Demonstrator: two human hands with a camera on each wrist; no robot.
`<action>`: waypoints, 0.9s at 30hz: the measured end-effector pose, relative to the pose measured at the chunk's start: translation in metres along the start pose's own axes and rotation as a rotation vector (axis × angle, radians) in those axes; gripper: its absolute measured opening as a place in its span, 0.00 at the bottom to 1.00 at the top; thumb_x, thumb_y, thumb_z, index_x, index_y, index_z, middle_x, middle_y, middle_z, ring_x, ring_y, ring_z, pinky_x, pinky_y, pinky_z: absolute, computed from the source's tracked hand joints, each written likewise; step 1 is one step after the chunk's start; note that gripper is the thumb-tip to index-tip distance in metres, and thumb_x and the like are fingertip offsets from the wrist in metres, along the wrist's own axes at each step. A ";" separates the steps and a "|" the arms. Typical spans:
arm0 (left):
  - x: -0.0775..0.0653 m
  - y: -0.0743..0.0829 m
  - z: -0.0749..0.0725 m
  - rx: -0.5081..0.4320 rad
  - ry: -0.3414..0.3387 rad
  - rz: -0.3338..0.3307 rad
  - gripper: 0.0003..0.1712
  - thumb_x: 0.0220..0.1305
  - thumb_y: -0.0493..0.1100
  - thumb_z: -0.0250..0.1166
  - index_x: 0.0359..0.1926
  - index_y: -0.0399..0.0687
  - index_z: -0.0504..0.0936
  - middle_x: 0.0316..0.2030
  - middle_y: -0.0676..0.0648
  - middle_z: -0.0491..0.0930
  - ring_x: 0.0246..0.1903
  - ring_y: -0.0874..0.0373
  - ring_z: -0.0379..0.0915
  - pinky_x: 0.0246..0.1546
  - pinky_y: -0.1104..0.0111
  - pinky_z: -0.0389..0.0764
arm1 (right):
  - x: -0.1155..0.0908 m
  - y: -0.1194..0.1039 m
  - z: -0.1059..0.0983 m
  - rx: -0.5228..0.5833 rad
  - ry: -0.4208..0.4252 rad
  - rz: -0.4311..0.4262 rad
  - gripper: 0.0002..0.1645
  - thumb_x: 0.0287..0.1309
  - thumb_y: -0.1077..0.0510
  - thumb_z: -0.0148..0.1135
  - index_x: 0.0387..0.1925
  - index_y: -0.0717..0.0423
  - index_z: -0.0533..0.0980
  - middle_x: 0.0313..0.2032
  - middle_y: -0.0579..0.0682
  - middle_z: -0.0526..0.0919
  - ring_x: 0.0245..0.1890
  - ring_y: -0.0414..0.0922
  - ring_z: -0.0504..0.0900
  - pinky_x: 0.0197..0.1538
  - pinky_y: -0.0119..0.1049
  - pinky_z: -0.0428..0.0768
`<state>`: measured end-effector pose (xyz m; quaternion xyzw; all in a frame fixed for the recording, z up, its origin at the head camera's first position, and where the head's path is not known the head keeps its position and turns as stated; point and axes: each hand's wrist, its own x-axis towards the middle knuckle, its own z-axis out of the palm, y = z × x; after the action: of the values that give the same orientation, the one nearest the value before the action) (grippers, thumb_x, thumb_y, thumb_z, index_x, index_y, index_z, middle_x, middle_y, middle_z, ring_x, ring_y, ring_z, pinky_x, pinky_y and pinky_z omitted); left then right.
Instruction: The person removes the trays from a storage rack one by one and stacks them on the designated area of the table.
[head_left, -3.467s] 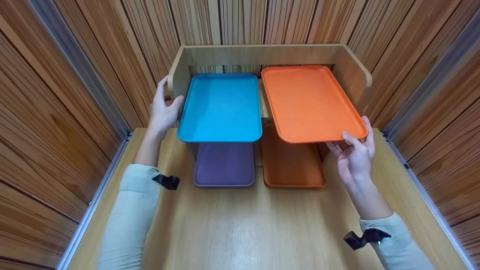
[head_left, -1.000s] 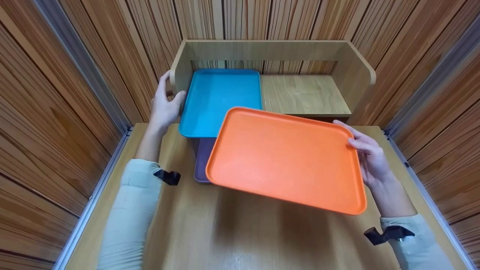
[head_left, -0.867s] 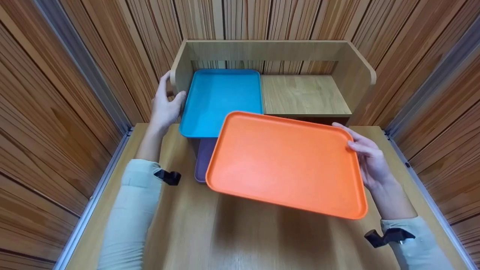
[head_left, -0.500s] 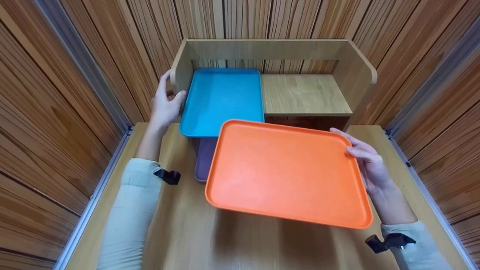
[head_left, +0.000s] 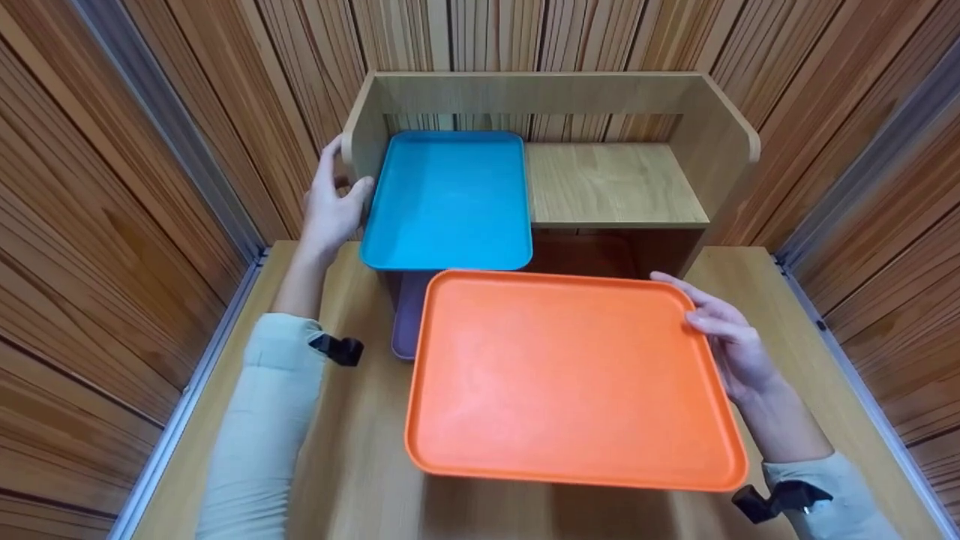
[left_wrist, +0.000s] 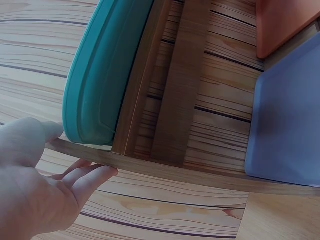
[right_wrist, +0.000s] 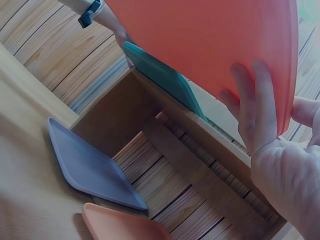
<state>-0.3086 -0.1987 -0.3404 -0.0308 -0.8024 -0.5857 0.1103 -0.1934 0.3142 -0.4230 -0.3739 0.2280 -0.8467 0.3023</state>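
Gripping orange tray point(head_left: 577, 382) w/ R hand point(head_left: 739, 356), at right edge close to far right corner; thumb over rim, fingers spread against underside, per right wrist view. Held up over table point(head_left: 367, 450), nearer to person than shelf unit point(head_left: 615, 184); long edges running roughly L to R, w/ shadow point(head_left: 457, 506) on table below.

Well apart from orange tray, out to far left: L hand point(head_left: 330, 217). Braced on left side panel point(head_left: 367, 131) of shelf unit, thumb to one side, fingers to other. Just beside L hand, on upper L level, overhanging front: blue tray point(head_left: 450, 202). Thumb contact w/ blue tray: can't tell.

Below blue tray: purple tray point(head_left: 409, 319), partly hidden by orange tray in head view. Next to purple tray, in lower R bay: brown-orange tray point(right_wrist: 122, 225), clearer in right wrist view.

Further out: pale sleeves point(head_left: 262, 405), w/ small black mount point(head_left: 337, 350) at each wrist. Round all that: wood-plank walls point(head_left: 600, 37), plus metal rails point(head_left: 183, 412) along L & R sides of table.
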 end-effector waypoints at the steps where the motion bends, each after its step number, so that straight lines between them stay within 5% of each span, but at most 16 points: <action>1: 0.000 0.000 0.000 -0.001 -0.001 0.001 0.42 0.87 0.44 0.57 0.92 0.65 0.51 0.84 0.35 0.65 0.79 0.38 0.68 0.73 0.38 0.82 | -0.001 0.001 -0.001 0.005 -0.006 0.003 0.40 0.82 0.72 0.14 0.90 0.68 0.48 0.78 0.74 0.75 0.75 0.65 0.82 0.73 0.55 0.84; 15: -0.002 0.005 0.001 0.018 0.000 0.001 0.41 0.88 0.46 0.57 0.92 0.67 0.52 0.82 0.35 0.67 0.79 0.40 0.68 0.75 0.41 0.80 | -0.013 0.011 -0.017 -0.037 -0.049 0.047 0.41 0.82 0.73 0.13 0.90 0.67 0.47 0.80 0.72 0.72 0.77 0.63 0.80 0.75 0.52 0.82; 27: 0.000 0.002 0.001 -0.006 -0.006 -0.013 0.43 0.88 0.44 0.57 0.92 0.66 0.50 0.83 0.33 0.66 0.81 0.38 0.68 0.76 0.39 0.79 | -0.034 0.026 -0.033 -0.058 0.069 0.091 0.42 0.82 0.74 0.16 0.90 0.62 0.51 0.82 0.67 0.73 0.79 0.60 0.79 0.77 0.52 0.81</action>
<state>-0.3080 -0.1974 -0.3384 -0.0279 -0.8013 -0.5885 0.1040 -0.1920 0.3238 -0.4760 -0.3424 0.2793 -0.8375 0.3216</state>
